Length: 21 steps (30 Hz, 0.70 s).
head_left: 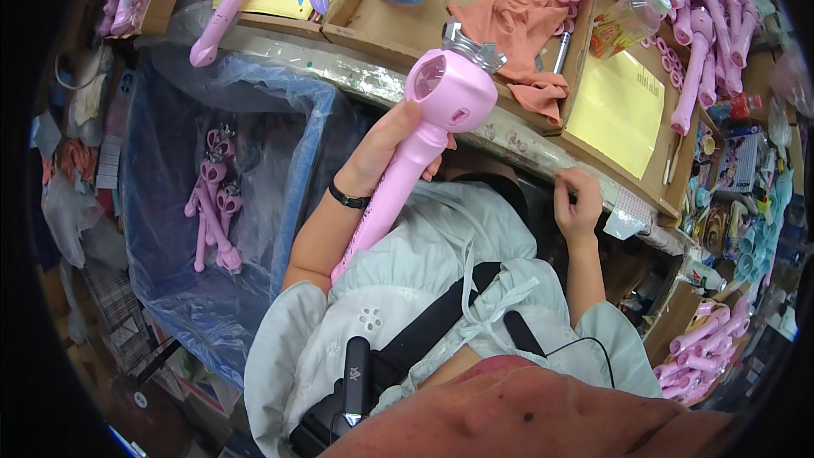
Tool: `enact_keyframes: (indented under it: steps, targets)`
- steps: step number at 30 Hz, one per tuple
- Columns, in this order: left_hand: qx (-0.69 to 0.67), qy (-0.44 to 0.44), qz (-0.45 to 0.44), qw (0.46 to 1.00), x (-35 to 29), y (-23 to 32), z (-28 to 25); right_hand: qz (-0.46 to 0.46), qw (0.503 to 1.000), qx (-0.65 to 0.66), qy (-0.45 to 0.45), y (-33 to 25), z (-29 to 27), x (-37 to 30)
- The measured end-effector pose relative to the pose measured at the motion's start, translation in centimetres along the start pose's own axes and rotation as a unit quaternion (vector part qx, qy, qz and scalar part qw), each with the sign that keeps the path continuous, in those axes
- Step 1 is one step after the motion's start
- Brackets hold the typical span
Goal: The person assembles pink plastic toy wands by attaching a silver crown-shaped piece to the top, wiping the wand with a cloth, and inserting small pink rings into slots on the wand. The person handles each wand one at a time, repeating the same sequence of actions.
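My left hand [386, 146] is closed around the shaft of a pink toy wand [424, 131], held up tilted over my lap. The wand's round head [449, 89] has an open hole on its side and a silver crown piece [475, 49] on top. Its handle runs down along my left forearm. My right hand [578, 202] rests at the edge of the workbench [526, 137] with its fingers curled; whether it holds something small is not visible.
A blue plastic-lined bin [280, 102] at my left holds several pink wands [216, 203]. Cardboard trays on the bench hold an orange cloth [517, 25], a yellow sheet [615, 102], a plastic bottle [627, 21] and many pink wand parts [695, 25]. More pink parts [699, 348] lie at lower right.
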<state>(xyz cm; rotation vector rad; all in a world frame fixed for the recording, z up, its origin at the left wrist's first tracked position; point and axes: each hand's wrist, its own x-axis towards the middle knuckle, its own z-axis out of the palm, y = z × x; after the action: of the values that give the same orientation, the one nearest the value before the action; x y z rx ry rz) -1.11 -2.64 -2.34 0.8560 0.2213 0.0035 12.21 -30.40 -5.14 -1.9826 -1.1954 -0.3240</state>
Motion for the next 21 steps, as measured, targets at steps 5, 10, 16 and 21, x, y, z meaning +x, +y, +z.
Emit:
enact_keyframes:
  steps: [5, 10, 16, 21]
  targets:
    - [0.045, 0.042, -0.002, 0.998, -0.1, -0.2, 1.4, 0.040, 0.992, 0.111, 0.044, -4.6, 2.1, 4.8]
    - [0.061, 0.081, -0.013, 0.995, -0.4, -0.2, 1.8, -0.001, 0.994, 0.103, 0.022, -7.6, 3.8, 8.3]
    - [0.057, 0.082, -0.016, 0.995, -0.2, -0.6, 1.7, 0.018, 0.995, 0.093, 0.038, -7.3, 4.0, 9.3]
    - [0.055, 0.085, -0.019, 0.995, -0.2, -0.5, 1.6, 0.032, 0.993, 0.101, 0.046, -7.0, 4.2, 9.2]
